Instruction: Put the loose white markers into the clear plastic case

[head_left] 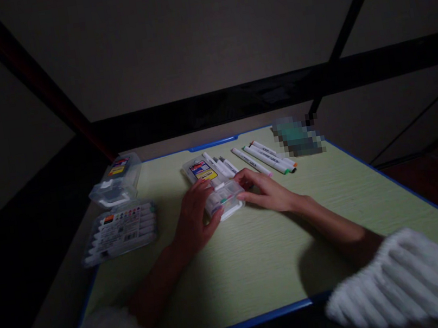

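Observation:
A clear plastic marker case (pixel 218 188) lies near the middle of the pale green table (pixel 257 257), with a yellow and red label on its far end. My left hand (pixel 194 217) grips its left side, fingers curled around the near end. On the case's right side rests my right hand (pixel 266 190), its fingers pressed against the edge. Several white markers (pixel 267 158) lie loose in a row just beyond my right hand. More white markers (pixel 223 166) lie right beside the case.
A second clear case (pixel 120 232) full of markers lies at the table's left edge, with an open clear box (pixel 117 182) behind it. A blurred teal object (pixel 297 136) sits at the far right corner. The table has a blue rim (pixel 243 325).

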`<state>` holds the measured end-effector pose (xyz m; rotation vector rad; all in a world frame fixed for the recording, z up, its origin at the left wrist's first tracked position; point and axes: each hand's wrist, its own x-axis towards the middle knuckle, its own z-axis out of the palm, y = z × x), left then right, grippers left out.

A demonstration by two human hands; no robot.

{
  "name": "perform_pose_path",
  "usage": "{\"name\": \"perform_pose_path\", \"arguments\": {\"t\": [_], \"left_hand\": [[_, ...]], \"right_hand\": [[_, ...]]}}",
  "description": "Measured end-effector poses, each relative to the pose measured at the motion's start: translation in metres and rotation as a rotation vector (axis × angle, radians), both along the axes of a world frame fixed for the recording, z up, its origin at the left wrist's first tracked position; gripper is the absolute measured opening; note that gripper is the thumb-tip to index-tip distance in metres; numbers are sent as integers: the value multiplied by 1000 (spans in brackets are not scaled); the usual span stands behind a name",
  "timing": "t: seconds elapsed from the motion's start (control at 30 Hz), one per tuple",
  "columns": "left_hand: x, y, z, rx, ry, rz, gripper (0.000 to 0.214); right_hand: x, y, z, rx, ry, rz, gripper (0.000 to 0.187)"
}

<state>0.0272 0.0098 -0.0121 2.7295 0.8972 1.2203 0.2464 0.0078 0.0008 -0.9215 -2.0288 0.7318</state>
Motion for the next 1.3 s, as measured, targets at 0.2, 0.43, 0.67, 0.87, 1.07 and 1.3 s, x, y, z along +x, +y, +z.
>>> {"name": "perform_pose_path", "arguments": {"t": [0.2, 0.43, 0.67, 0.87, 1.07, 1.3], "left_hand": [[-1, 2, -3, 31, -6, -14, 40], [0, 2, -1, 22, 2, -17, 40], [2, 2, 0, 30, 1, -24, 40], [3, -2, 1, 70, -23, 39, 40], [4, -6, 3, 146, 0, 85, 37], [3, -6, 4, 167, 19, 56, 34]], "right_hand": [[1, 1, -2, 13, -23, -3, 28], [0, -2, -1, 155, -64, 4, 37], [-1, -6, 2, 276, -241, 58, 39], [0, -6, -1, 280, -268, 41, 38], [-1, -6, -2, 296, -253, 29, 36], [-1, -6, -2, 312, -226, 36, 31]]}}
